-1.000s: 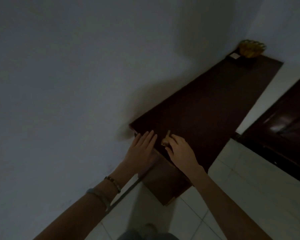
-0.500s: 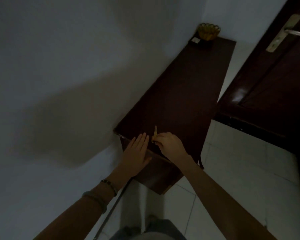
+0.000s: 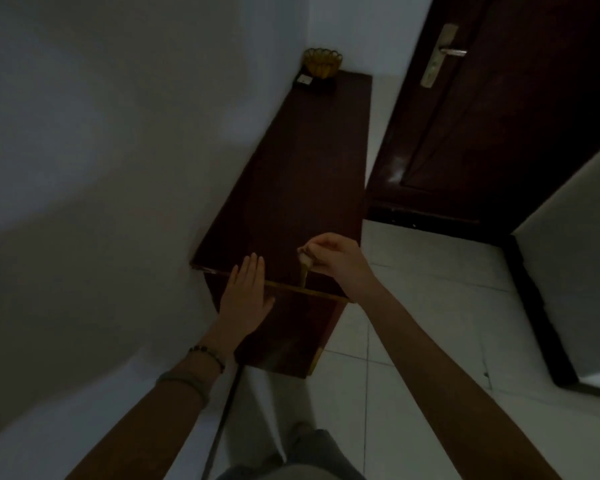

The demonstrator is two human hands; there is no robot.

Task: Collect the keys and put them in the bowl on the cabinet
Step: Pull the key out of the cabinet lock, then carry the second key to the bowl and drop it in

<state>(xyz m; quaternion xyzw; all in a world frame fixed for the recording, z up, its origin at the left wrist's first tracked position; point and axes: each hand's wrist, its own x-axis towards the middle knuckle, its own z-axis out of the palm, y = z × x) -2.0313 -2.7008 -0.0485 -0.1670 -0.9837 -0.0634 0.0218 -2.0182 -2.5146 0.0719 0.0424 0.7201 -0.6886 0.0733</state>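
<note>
A long dark wooden cabinet (image 3: 302,174) runs along the white wall. At its far end stands a yellow scalloped bowl (image 3: 322,62). My right hand (image 3: 336,256) is lifted just above the near end of the top, fingers pinched on the keys (image 3: 305,263), which hang down with a brass-coloured piece at the bottom. My left hand (image 3: 246,296) lies flat, fingers together, on the near edge of the cabinet, to the left of the keys.
A small dark box with a white label (image 3: 305,81) sits beside the bowl. A dark wooden door (image 3: 499,116) with a metal handle (image 3: 444,53) stands to the right of the cabinet. Pale floor tiles (image 3: 430,289) lie below it.
My right hand has lifted the keys off the cabinet top; they now dangle from my fingers. The view has swung so the door and bowl are more central. The left hand stays flat.
</note>
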